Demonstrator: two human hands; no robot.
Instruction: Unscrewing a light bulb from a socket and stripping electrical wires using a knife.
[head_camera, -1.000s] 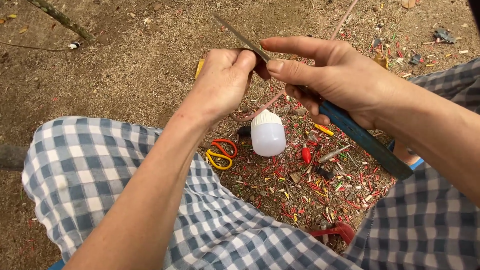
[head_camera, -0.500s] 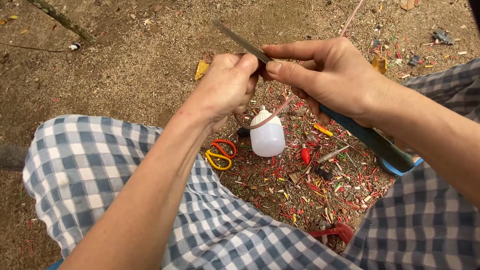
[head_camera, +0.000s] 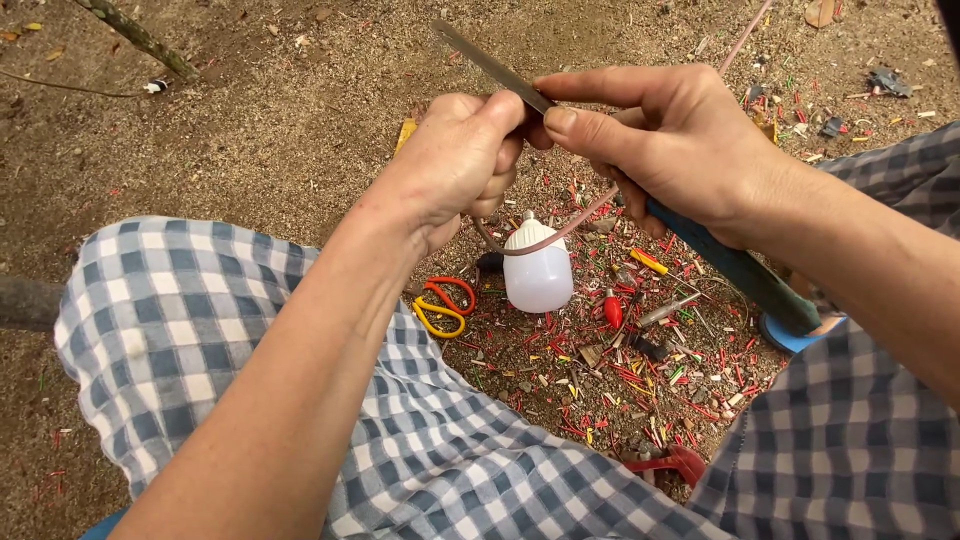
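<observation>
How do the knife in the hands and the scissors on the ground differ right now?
The knife is gripped by the right hand and touched by the left hand; the scissors lie untouched on the dirt. The knife is long and straight, with a grey blade and dark blue-green handle; the scissors are smaller, with looped red and yellow handles. The knife sits raised and slanted; the scissors lie flat. Both are cutting tools.

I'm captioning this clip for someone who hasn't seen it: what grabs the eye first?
Two bare hands meet at top centre: the right hand grips a long blade with a blue handle, the left hand pinches a thin wire. Below them a white bulb stands on sandy ground strewn with colourful wire scraps.
</observation>
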